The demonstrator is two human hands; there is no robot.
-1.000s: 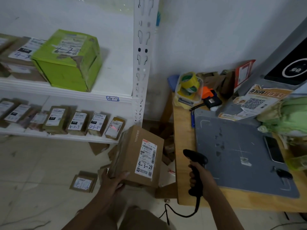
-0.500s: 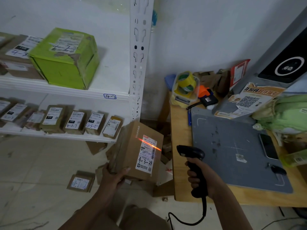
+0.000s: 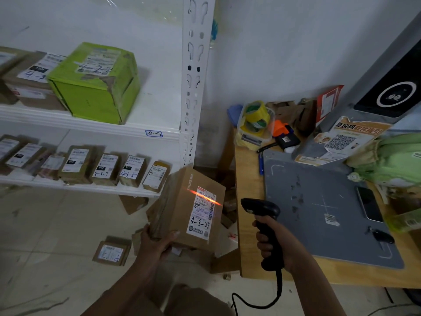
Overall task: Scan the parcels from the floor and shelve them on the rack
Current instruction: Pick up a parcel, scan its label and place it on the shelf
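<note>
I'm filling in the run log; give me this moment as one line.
step: scanning | left hand: holds brown parcel marked 4-3-24 | right hand: grips scanner | beam: across label | shelved: not yet

A small parcel depot: a slotted rack (image 3: 193, 87) holds labelled parcels (image 3: 107, 168) with handwritten codes, its upper shelf edge bearing a 4-2 tag (image 3: 154, 133); cartons (image 3: 111, 250) lie on the tiled floor (image 3: 45, 224); tape rolls (image 3: 255, 117) and a QR poster (image 3: 341, 142) crowd the wooden table's (image 3: 248, 201) far edge, a barcode scanner (image 3: 262, 210) at its left edge

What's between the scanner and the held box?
Head view: only open air between black handheld scanner and brown cardboard parcel; orange scan line crosses its white label.
</note>
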